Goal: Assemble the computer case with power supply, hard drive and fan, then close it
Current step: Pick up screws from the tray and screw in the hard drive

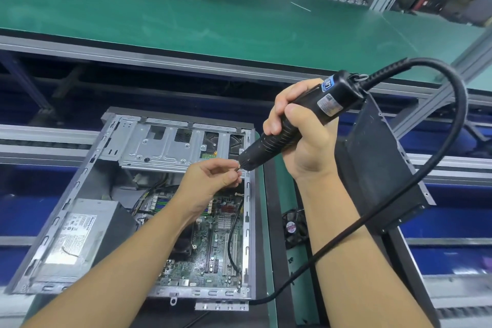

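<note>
The open computer case (pixel 80 184) lies on its side in front of me, motherboard (pixel 223 253) exposed. A grey power supply (pixel 80 234) sits in its lower left corner. The silver drive cage (pixel 165 149) spans the case's far end. My right hand (pixel 298 136) grips a black electric screwdriver (pixel 306 112), its tip pointing down-left over the case's right rim. My left hand (pixel 213 178) pinches something small, probably a screw, at the bit's tip. A small black fan (pixel 294 228) lies on the mat right of the case.
The dark side panel (pixel 380 157) leans upright to the right of the case. The screwdriver's thick black cable (pixel 415 176) loops over my right forearm and down to the front. A green conveyor belt (pixel 186 13) runs behind the bench. Tiny screws (pixel 291 261) lie near the fan.
</note>
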`<state>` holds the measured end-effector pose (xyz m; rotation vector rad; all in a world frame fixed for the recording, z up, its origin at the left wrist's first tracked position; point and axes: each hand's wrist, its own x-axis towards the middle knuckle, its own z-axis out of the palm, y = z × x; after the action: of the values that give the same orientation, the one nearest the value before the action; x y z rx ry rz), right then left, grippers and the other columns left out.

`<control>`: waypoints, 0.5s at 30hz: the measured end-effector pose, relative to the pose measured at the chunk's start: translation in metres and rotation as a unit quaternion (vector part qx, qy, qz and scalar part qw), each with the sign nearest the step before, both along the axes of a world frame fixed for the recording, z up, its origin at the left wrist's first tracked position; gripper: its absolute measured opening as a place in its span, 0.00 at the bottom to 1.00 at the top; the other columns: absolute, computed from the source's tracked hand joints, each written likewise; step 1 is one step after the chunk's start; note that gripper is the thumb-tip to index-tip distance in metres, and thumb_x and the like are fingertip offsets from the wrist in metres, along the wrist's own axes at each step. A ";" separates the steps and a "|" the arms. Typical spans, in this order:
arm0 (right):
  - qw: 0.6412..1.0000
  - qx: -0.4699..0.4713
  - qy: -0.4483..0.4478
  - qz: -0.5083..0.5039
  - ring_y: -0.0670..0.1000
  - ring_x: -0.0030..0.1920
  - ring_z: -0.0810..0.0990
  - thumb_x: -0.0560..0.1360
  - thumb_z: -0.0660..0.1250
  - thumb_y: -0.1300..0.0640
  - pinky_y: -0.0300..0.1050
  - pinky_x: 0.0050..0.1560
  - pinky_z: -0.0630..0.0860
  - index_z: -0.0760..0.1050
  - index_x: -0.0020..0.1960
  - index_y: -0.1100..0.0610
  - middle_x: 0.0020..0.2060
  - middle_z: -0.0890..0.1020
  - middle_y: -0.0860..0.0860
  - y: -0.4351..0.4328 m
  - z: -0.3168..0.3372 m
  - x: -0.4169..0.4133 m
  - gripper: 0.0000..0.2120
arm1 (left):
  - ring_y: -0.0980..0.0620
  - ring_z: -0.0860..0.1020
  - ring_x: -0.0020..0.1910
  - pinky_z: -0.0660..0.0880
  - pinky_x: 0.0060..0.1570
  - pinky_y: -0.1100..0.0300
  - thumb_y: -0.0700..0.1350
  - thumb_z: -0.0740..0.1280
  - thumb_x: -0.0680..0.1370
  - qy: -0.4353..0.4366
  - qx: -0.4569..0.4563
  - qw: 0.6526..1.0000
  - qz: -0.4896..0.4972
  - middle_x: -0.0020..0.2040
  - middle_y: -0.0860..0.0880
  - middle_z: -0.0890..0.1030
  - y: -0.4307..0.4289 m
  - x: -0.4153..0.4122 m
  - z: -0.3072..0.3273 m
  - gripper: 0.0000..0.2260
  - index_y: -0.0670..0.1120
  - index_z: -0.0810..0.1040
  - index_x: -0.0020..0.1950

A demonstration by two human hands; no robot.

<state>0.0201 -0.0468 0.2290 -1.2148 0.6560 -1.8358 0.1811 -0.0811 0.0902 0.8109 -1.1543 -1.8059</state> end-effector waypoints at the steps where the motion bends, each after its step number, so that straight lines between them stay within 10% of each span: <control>1: 1.000 0.003 -0.001 -0.001 0.53 0.27 0.73 0.69 0.64 0.67 0.46 0.35 0.73 0.77 0.43 0.55 0.36 0.78 0.54 -0.001 -0.001 -0.001 0.09 | 0.53 0.84 0.40 0.79 0.42 0.65 0.37 0.75 0.70 -0.052 -0.044 0.998 0.004 0.42 0.48 0.86 -0.001 0.000 0.003 0.15 0.56 0.87 0.48; 5: 1.000 0.013 0.018 -0.008 0.54 0.28 0.74 0.70 0.65 0.67 0.47 0.35 0.74 0.77 0.44 0.55 0.36 0.78 0.55 -0.008 -0.005 -0.003 0.08 | 0.64 0.75 0.36 0.71 0.40 0.72 0.41 0.76 0.72 -0.274 -0.302 0.913 0.019 0.44 0.63 0.82 -0.009 0.004 0.017 0.29 0.64 0.75 0.67; 9: 0.999 0.009 0.042 -0.020 0.54 0.28 0.74 0.70 0.65 0.67 0.48 0.36 0.74 0.78 0.44 0.54 0.35 0.78 0.55 -0.018 -0.006 -0.002 0.09 | 0.65 0.73 0.45 0.67 0.46 0.74 0.50 0.78 0.70 -0.307 -0.391 0.865 0.063 0.49 0.71 0.78 -0.009 0.003 0.020 0.34 0.59 0.69 0.73; 12: 0.997 0.011 0.059 -0.040 0.54 0.28 0.74 0.70 0.65 0.67 0.48 0.36 0.74 0.78 0.43 0.52 0.35 0.78 0.53 -0.027 -0.005 -0.003 0.11 | 0.60 0.71 0.33 0.68 0.35 0.68 0.57 0.69 0.75 -0.261 -0.272 0.919 0.118 0.35 0.58 0.76 0.001 0.007 0.010 0.04 0.59 0.77 0.46; 15: 0.993 0.027 0.091 -0.065 0.55 0.28 0.74 0.70 0.66 0.66 0.48 0.37 0.74 0.78 0.41 0.49 0.33 0.78 0.52 -0.035 -0.008 -0.003 0.12 | 0.56 0.68 0.24 0.67 0.28 0.63 0.63 0.62 0.77 -0.326 -0.127 0.936 0.038 0.25 0.54 0.70 0.015 0.013 -0.016 0.20 0.51 0.70 0.31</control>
<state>0.0171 -0.0822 0.2211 -1.3417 0.8981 -1.8139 0.1937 -0.0659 0.0746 1.3264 -1.7024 -1.3060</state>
